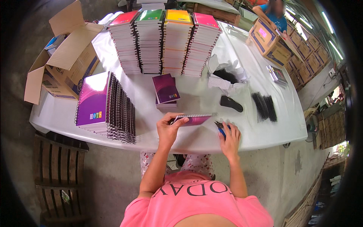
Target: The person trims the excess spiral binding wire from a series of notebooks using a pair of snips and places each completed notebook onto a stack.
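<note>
My left hand [168, 128] grips a purple spiral notebook [196, 120] by its left end, thumb on the near side. The notebook is tilted, its wire-bound edge uppermost. To its right, my right hand [231, 140] is wrapped round small blue-handled pliers [222, 131], their dark jaws pointing toward the notebook. Beyond the left hand lies a short pile of purple notebooks [165, 89], the upper one askew. A tall stack of purple spiral notebooks [94, 98] stands at the left, black coils along its right side.
Four tall notebook stacks [153, 45] line the far side of the white-covered table [147, 138]. An open carton [72, 64] stands far left. Black wire coils [264, 107], a dark pouch-like object [231, 103] and crumpled wrapping [238, 68] lie right. A person [278, 19] handles another carton [264, 38].
</note>
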`<action>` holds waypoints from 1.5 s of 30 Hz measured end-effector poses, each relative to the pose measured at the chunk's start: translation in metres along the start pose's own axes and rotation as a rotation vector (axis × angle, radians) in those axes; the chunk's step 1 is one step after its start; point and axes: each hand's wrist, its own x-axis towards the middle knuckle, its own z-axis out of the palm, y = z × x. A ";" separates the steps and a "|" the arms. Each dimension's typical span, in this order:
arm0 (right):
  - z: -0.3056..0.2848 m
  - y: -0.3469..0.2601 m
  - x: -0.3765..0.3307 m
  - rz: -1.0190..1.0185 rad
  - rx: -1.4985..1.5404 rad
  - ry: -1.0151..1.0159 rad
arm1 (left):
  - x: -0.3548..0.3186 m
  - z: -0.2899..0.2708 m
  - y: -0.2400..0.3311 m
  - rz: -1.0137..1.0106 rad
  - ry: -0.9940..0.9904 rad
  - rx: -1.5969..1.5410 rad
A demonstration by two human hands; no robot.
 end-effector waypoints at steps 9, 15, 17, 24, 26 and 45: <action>-0.114 -0.121 0.029 -0.127 0.643 0.015 | -0.018 0.007 0.039 0.595 0.147 0.413; -0.120 -0.137 0.032 -0.257 0.533 0.059 | -0.022 0.009 0.049 0.726 0.173 0.423; -0.119 -0.137 0.032 -0.268 0.553 0.021 | -0.021 0.008 0.049 0.770 0.189 0.451; -0.111 -0.120 0.024 0.102 1.520 -0.644 | -0.026 0.009 0.049 0.897 0.211 0.430; -0.108 -0.117 0.021 0.309 1.845 -0.880 | -0.027 0.010 0.047 0.947 0.222 0.420; -0.087 -0.106 0.069 -0.093 1.434 -0.033 | -0.035 0.000 0.086 0.548 0.229 -0.397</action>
